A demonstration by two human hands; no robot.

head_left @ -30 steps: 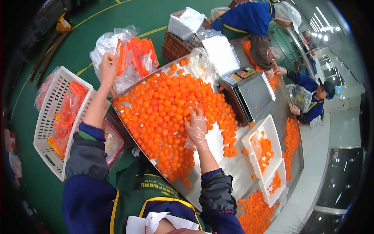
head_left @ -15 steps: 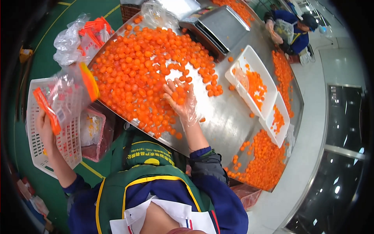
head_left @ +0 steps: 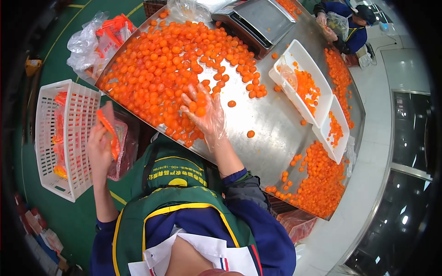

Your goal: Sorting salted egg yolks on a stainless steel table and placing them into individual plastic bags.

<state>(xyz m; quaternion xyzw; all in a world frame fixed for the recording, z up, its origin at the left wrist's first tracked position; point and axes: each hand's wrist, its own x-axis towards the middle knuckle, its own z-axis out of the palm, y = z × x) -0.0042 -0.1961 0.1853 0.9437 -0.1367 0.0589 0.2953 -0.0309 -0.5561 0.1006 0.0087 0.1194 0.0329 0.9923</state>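
Observation:
My left hand [head_left: 99, 142], bare, is closed on a clear plastic bag with orange edging [head_left: 107, 120], between the white basket and the table's near edge. A thin clear glove covers my right hand [head_left: 209, 117], which is palm up with a few round, glossy orange egg yolks [head_left: 200, 110] cupped in its fingers. Just beyond and left of that hand spreads a large heap of the same yolks [head_left: 159, 69] on the steel table [head_left: 239, 152]. Two single yolks [head_left: 250, 134] lie apart on the metal, right of my right hand.
A white slatted basket [head_left: 78, 152] holds more orange-printed bags. Clear and orange bags [head_left: 99, 41] lie by the table's left corner. A steel scale [head_left: 262, 23] stands at the back, white trays with yolks [head_left: 322, 115] on the right. At the far right, a co-worker [head_left: 350, 27] handles a clear bag.
My left hand has moved right, away from the basket, with the bag now bunched smaller. My right hand has shifted slightly left and down, still carrying yolks. Loose yolks now show on the steel.

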